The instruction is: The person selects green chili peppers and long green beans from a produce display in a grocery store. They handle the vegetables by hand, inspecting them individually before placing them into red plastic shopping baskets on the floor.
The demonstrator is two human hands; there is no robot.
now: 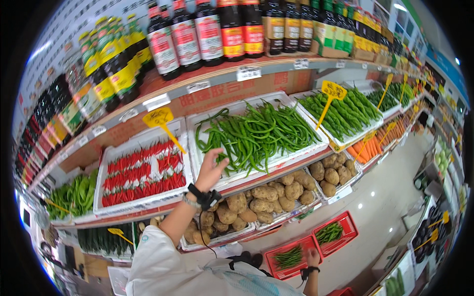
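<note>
My left hand is at the left part of a white foam tray, its fingers touching or just beside long green chili peppers. Whether it pinches a pepper is too small to tell. Lower right, my right hand is over the right edge of a red plastic basket that holds a bunch of thin green peppers; its fingers are blurred. Beside it another red basket contains more green peppers. Each wrist wears a black strap device.
A tray of red chilies lies to the left, broad green peppers to the right. Potatoes fill trays on the lower shelf. Dark sauce bottles stand on the upper shelf's edge. Yellow price signs stick up between trays.
</note>
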